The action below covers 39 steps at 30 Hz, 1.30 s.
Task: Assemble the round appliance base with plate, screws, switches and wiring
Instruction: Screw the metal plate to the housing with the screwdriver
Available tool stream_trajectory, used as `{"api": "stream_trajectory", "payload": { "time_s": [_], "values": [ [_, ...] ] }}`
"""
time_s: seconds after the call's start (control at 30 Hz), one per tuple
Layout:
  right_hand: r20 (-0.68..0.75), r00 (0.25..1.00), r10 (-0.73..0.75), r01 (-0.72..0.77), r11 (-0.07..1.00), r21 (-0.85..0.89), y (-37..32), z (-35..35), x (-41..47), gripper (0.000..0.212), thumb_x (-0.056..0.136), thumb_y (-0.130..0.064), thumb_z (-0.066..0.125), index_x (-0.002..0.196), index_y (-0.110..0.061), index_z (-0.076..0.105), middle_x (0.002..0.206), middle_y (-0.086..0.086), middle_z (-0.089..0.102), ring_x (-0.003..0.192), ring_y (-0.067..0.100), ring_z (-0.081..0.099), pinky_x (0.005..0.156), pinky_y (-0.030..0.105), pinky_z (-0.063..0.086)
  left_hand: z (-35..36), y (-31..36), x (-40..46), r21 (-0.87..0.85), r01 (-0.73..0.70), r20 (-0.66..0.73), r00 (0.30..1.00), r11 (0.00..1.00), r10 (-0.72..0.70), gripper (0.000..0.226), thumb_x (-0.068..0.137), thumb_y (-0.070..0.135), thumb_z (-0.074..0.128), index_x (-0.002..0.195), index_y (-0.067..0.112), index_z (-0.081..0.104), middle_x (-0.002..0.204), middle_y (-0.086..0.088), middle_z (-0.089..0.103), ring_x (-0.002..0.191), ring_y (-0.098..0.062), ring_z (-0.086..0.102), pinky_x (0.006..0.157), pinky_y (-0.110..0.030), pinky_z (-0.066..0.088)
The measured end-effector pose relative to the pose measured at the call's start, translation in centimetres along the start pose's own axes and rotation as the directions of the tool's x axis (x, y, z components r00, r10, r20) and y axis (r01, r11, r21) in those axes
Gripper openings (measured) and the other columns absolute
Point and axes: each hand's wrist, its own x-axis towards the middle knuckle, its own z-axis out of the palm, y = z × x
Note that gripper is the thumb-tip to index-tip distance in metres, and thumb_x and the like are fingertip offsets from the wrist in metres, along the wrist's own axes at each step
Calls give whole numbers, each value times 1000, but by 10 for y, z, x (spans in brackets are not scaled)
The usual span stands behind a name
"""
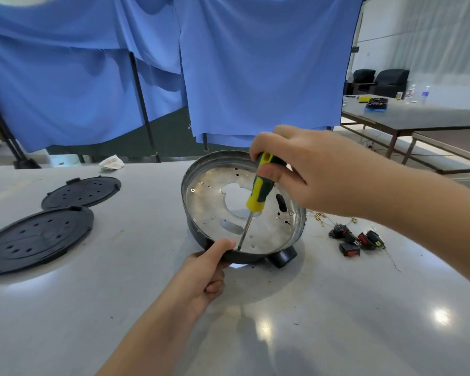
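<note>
Yellow-and-green screwdriver (259, 183), silvery plate (215, 204), black perforated discs (36, 237), red-and-black switches (356, 238), blue drapes (255, 63)

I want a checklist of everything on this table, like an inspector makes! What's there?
Surface: pale glossy table, a few dark specks.
Job's things: round base with metal plate inside; screwdriver, tip at the plate's near edge; rocker switches lying loose to the right.
Clutter: two black perforated discs on the left; crumpled paper at the far edge.
Hands: left hand grips the base rim; right hand holds the screwdriver.
Cables: thin wires by the switches.
Surroundings: blue cloth hanging behind; another table, dark chairs.
</note>
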Motion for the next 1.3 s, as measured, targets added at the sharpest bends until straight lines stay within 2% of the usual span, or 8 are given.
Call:
{"api": "stream_trajectory", "payload": {
  "time_s": [0.2,0.4,0.53,0.6,0.77,0.87,1.07,1.3],
  "values": [
    [-53,986,157,-164,873,-460,-9,-6,0,55,88,-62,15,69,-13,34,48,-1,33,40,15,27,44,25,14,-1,-1,0,17,-13,-2,1000,1000,13,26,82,23,70,92,9,51,89,-15,52,35,-8,16,34,-19,15],
    [-125,955,268,-295,832,-470,-20,-3,-7,55,94,-60,28,65,-14,31,53,-2,35,43,13,27,45,26,11,0,0,0,21,-8,-7,1000,1000,8,23,85,23,70,83,9,52,89,-16,52,36,-9,15,38,-20,13],
    [138,959,247,-226,962,-151,-9,-13,-8,25,97,-44,32,109,-23,37,88,-4,47,62,10,46,52,30,33,0,0,0,15,0,-25,1000,1000,1,23,84,22,70,80,8,52,85,-16,50,35,-9,15,35,-18,14],
    [221,947,232,-229,973,-38,-5,-17,-5,19,98,-39,37,112,-27,35,88,-8,45,67,7,46,55,27,34,1,0,1,3,0,-29,1000,1000,1,23,84,21,71,77,8,53,85,-16,49,35,-8,15,35,-17,14],
    [100,984,144,-111,952,-285,-11,-20,-3,52,83,-67,23,74,-18,38,58,-2,43,48,13,41,44,28,27,2,0,1,15,-15,-27,1000,1000,16,23,83,22,71,86,8,52,85,-15,49,36,-9,15,36,-18,13],
    [-6,983,184,-171,901,-400,-13,-13,1,61,80,-68,13,62,-14,36,51,0,36,42,15,32,44,26,17,2,-1,0,22,-23,-22,999,999,24,26,82,22,71,92,7,51,83,-14,46,37,-9,15,37,-19,13],
    [-119,918,378,-395,896,-200,17,6,-5,65,84,-71,27,62,-12,43,57,3,44,50,18,42,45,27,25,0,1,0,-20,2,2,1000,1000,-1,25,80,22,72,83,10,50,88,-15,43,36,-9,14,35,-18,14],
    [-96,811,578,-497,765,409,59,22,-15,56,79,-62,55,76,-6,56,54,1,47,42,9,40,48,26,38,-7,10,-2,-38,88,20,996,995,-87,24,78,29,74,85,13,57,96,-21,68,36,-8,24,34,-17,23]
  ]
}}
